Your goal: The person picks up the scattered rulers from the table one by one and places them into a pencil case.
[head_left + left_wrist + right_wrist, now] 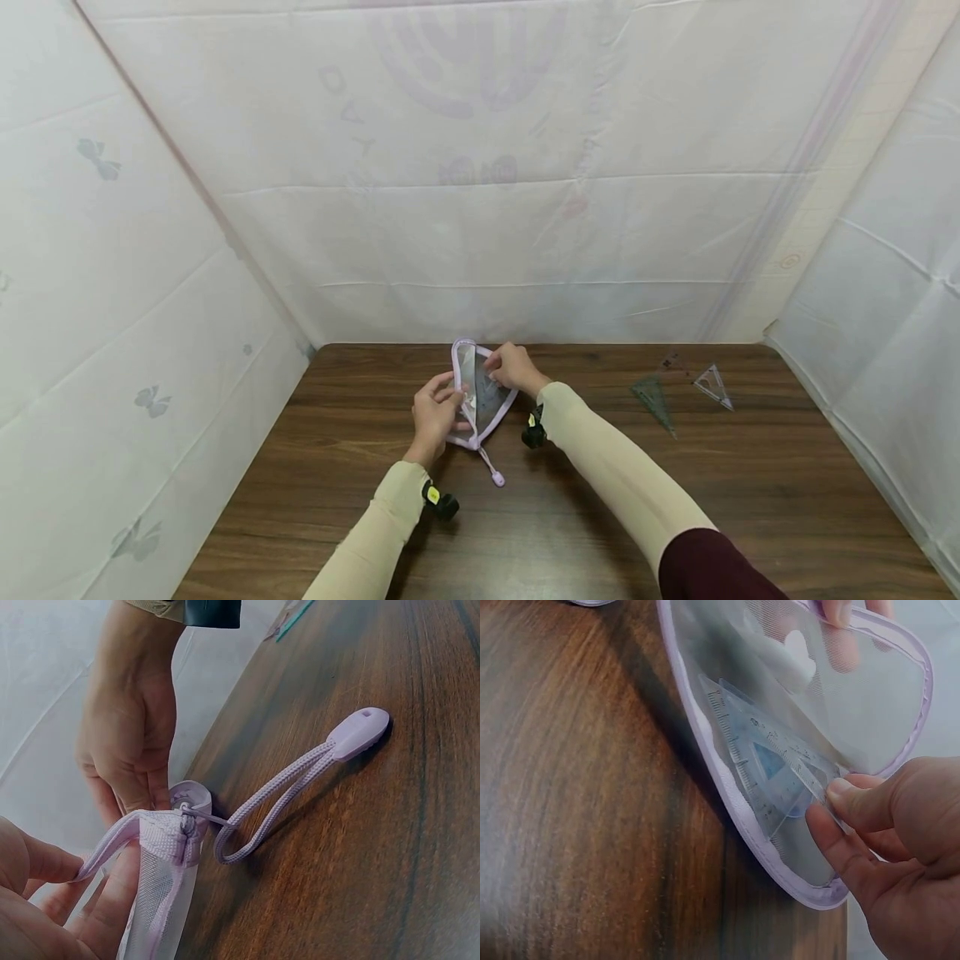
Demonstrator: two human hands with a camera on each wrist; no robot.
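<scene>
Mesh zip pouch with lilac edging [493,403] sits at the centre of the head frame, just below the sheet line, near the far edge of the wooden table [285,467]. My left hand [435,410] is on its left side, lilac edging held between thumb and fingers. My right hand [513,367] is at its upper right, thumb and fingers pinching a clear set square [745,761]; that one shows mid-frame in the right wrist view, lying across the pouch, ruled edge facing left. Can't tell how far inside the mesh it sits.

Zip slider [185,819] is at the pouch's lower corner; its lilac cord loop [279,796] runs toward the upper right of the left wrist frame, plastic tab [360,735] at the end, over the table.

Right of centre in the head frame, three pieces lie near one another: green set square [659,407], another clear triangle [713,386], small see-through piece with reddish marks [673,362], too small to name.

My sleeves [615,454] are cream, maroon higher up the right arm, bottom right. White printed sheeting [450,242] fills the upper frame and both sides.
</scene>
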